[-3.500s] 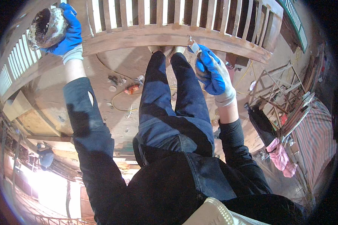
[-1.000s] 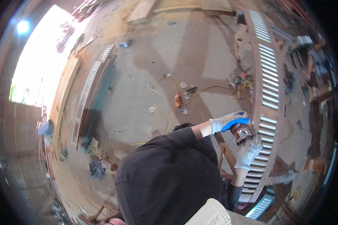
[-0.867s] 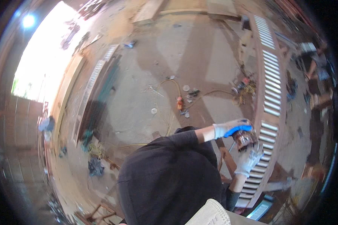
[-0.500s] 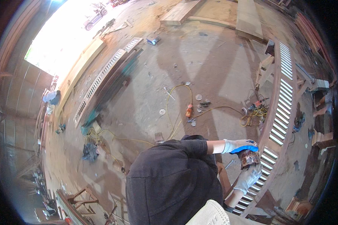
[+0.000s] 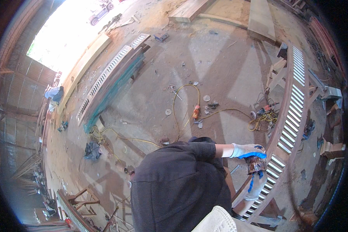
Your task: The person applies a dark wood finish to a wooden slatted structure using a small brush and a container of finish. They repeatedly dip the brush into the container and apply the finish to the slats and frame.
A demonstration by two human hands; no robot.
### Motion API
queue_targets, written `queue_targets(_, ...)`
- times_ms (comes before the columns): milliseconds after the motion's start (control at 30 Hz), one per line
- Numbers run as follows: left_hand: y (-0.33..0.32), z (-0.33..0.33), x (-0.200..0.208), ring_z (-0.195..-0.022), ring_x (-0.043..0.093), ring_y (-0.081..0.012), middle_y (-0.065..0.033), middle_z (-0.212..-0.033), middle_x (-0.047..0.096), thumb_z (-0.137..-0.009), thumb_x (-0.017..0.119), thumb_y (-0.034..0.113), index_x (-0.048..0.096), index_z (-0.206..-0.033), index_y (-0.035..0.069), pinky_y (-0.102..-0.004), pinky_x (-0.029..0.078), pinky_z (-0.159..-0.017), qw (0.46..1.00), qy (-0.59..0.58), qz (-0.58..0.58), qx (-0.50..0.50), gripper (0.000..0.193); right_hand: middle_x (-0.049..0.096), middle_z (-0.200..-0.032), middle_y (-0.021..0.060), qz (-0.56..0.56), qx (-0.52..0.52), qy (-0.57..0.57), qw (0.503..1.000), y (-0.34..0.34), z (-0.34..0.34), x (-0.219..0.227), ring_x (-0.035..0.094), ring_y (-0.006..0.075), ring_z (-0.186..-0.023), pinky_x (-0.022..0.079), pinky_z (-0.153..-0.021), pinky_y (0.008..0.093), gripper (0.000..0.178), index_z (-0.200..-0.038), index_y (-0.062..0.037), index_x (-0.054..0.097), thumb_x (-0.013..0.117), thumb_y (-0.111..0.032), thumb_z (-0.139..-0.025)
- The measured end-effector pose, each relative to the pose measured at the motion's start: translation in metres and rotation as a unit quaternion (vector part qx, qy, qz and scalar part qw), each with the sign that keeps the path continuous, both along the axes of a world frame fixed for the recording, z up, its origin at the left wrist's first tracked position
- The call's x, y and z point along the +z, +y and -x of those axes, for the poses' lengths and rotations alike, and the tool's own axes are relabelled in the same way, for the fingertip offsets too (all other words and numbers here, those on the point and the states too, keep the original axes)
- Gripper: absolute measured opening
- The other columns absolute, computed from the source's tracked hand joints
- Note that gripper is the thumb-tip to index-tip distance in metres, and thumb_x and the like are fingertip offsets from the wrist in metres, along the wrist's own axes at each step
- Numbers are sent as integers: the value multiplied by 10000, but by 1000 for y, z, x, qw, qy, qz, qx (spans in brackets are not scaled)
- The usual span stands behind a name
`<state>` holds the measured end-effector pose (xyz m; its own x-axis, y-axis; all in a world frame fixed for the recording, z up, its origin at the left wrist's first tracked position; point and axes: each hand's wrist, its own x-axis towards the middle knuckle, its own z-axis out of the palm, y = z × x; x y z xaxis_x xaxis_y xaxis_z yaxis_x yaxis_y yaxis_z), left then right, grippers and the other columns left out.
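My left hand (image 5: 245,150), in a white glove with a blue palm, grips a dark reddish-brown, stained container (image 5: 256,165). The hand is closed over its far side. My right hand (image 5: 257,185), in a similar glove, is just nearer than the container, its fingers curled in close to it. Whether it touches the container, or what it holds, is hidden. Both hands are over the inner edge of a long wooden louvered frame (image 5: 284,144), dark brown with rows of light-coloured gaps between slats. My dark-sleeved left arm reaches across from the left.
A yellow cord with an orange connector (image 5: 196,112) snakes over the floor. A power tool (image 5: 267,108) lies by coiled cord left of the frame. A second louvered frame (image 5: 104,79) and a long timber beam (image 5: 81,73) lie at left. Thick planks (image 5: 261,21) stand far back.
My right hand has turned and drawn its fingers in by the container, showing more of the blue palm. My left hand keeps its hold. The view has shifted slightly.
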<state>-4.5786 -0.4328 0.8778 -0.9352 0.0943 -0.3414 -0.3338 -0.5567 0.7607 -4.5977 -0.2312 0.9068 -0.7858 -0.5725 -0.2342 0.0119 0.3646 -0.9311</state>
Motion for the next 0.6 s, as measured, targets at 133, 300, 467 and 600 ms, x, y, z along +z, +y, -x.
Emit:
queue_targets(133, -5, 8, 9, -922, 582, -122, -13, -1001, 636, -836, 702, 321, 622, -1096, 83, -308, 476, -829, 999, 10, -28, -18, 361, 580, -947, 62, 57, -49, 50, 996, 15, 2, -5, 507, 145, -814, 416, -721, 284, 325, -1109, 18, 601, 620, -209, -878)
queue_targets(300, -8, 11, 0, -1036, 579, -181, -55, -1118, 614, -862, 686, 278, 598, -1173, 68, -349, 467, -929, 990, 141, 26, -9, 385, 570, -763, -61, 43, -163, -61, 984, 28, 15, 6, 424, 9, -593, 323, -525, 174, 256, -1055, -65, 680, 648, -283, -925)
queue_targets(467, -17, 8, -18, -1093, 615, -230, -94, -1181, 637, -869, 678, 281, 602, -1188, 111, -400, 472, -993, 958, 55, -276, -48, 369, 626, -963, 32, 298, -49, -235, 924, 46, 27, -10, 567, 89, -843, 467, -686, 246, 301, -1200, -19, 603, 577, -201, -962)
queue_targets(600, -15, 17, -4, -877, 669, -219, -90, -1043, 684, -925, 574, 379, 623, -1144, 116, -406, 537, -869, 916, -61, -396, -26, 345, 653, -973, 36, 108, -178, 6, 978, 48, 20, -38, 610, 141, -876, 506, -752, 273, 313, -1231, -25, 593, 566, -188, -966)
